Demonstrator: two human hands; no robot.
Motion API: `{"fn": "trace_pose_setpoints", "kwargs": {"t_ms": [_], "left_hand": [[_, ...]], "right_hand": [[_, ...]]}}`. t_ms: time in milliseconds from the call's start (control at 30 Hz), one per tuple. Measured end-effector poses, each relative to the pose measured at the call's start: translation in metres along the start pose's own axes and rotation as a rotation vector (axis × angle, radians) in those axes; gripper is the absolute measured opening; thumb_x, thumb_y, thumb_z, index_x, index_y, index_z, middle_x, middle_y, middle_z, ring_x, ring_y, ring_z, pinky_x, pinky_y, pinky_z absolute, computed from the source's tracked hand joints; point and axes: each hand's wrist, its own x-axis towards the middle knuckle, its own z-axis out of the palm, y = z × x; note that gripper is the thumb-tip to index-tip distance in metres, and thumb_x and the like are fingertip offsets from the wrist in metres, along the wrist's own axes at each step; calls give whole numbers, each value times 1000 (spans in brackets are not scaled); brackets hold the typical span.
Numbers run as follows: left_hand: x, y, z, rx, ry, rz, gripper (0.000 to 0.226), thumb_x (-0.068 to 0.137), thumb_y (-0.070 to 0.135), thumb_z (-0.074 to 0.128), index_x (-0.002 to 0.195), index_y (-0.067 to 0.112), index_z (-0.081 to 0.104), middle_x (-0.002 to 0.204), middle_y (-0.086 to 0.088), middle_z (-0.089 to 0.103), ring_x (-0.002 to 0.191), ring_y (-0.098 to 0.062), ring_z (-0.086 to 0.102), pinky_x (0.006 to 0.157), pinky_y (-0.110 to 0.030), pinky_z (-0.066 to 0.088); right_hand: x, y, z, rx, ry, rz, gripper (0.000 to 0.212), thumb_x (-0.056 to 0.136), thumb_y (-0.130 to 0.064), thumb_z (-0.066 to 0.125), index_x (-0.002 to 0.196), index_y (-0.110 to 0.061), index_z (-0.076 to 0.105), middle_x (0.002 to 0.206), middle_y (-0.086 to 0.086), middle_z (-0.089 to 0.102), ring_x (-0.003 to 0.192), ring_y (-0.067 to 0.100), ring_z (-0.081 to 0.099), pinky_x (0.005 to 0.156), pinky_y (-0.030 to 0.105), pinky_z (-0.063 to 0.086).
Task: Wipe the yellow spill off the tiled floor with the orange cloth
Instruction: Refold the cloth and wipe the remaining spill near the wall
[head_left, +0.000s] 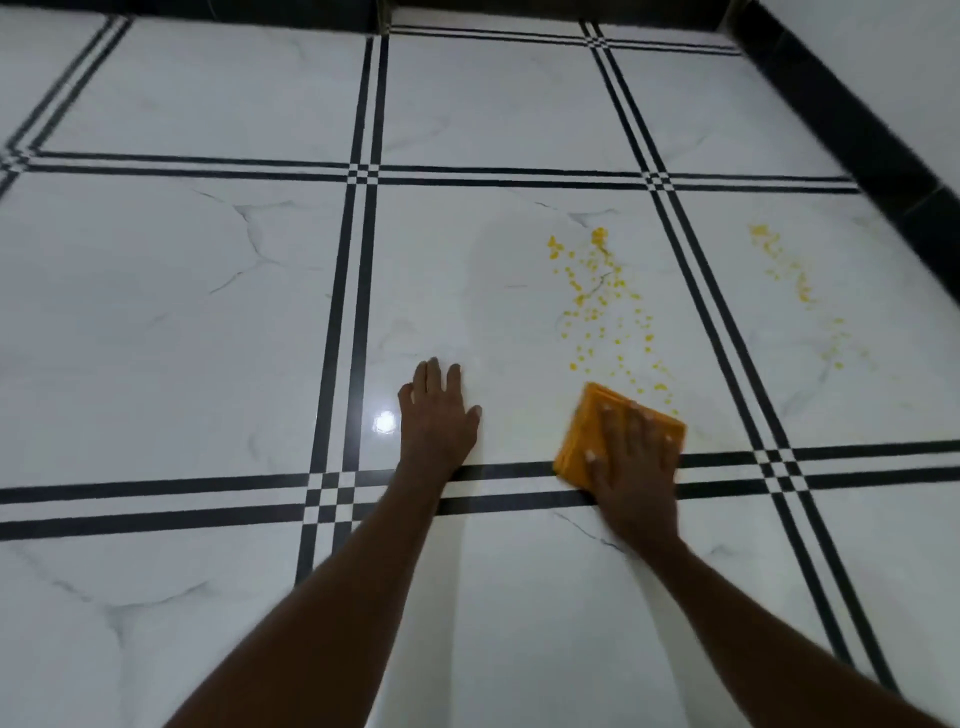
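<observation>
The right hand (631, 457) presses flat, fingers spread, on the folded orange cloth (582, 441) at the near edge of the yellow spill (597, 296); the left hand (439, 421) rests open on the tiled floor (182, 312). Wiping seems barely begun: the next stroke should push forward through the droplets, then reach the second patch (795, 291) further right.

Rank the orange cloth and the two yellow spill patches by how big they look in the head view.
1. Nearer yellow spill patch, the widest spread.
2. Farther yellow spill patch, fainter and thinner.
3. Orange cloth, partly hidden under the right hand, so unsure.
</observation>
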Motion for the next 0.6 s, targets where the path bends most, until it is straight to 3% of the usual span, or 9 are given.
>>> {"fn": "trace_pose_setpoints", "kwargs": {"t_ms": [67,133,200,233,333,400,467,533,600], "left_hand": [[-12,3,1,-17,12,-16,67,96,43,55,152,9,38,161,-21,32,151,-36,26,118,-50,26],[-12,-1,3,5,-2,-24,67,96,43,54,152,8,38,161,-22,32,151,-37,27,118,-51,27],[0,-8,10,31,8,-4,69,96,46,49,152,7,38,160,-24,33,150,-39,29,117,-54,29],[7,-13,12,45,22,7,71,95,49,45,152,6,39,159,-25,35,148,-40,30,115,-55,29],[37,-20,18,63,118,42,78,91,53,41,153,6,37,161,-25,31,150,-40,27,116,-54,23],[48,-27,19,76,157,66,78,92,53,42,156,9,30,164,-22,25,153,-37,21,119,-54,19],[52,-34,18,96,162,84,80,93,56,41,157,10,28,165,-21,24,154,-36,19,120,-55,19],[51,-41,15,85,152,47,83,92,60,39,156,9,29,164,-23,25,153,-38,21,119,-57,21],[51,-46,10,82,155,16,87,90,65,36,155,7,31,162,-25,28,151,-40,24,118,-57,23]], "right_hand": [[-22,53,-9,-27,60,268,65,106,-47,26,160,-10,26,156,29,39,143,48,38,115,68,26],[-31,67,-5,-53,92,512,72,103,-47,30,163,-16,6,156,34,34,143,55,33,115,75,20],[-26,40,-3,-18,156,707,81,101,-50,37,162,-24,-9,161,34,26,148,55,24,118,71,7],[-20,16,-4,0,182,734,82,99,-49,39,164,-20,0,160,33,28,148,54,26,120,69,7],[20,-50,11,65,203,376,70,93,-46,46,152,-10,40,153,27,43,142,48,38,122,66,17],[60,-78,28,48,125,-66,71,96,-51,42,159,-18,34,162,21,34,151,45,28,125,61,8],[111,-68,36,40,41,-346,70,98,-54,38,160,-25,30,166,17,28,155,39,22,126,60,10],[150,-30,34,52,30,-320,67,99,-54,37,159,-25,34,166,14,31,154,37,26,123,60,17],[157,28,24,82,103,-57,62,101,-51,37,156,-23,38,160,14,41,147,38,36,122,54,21]]}}
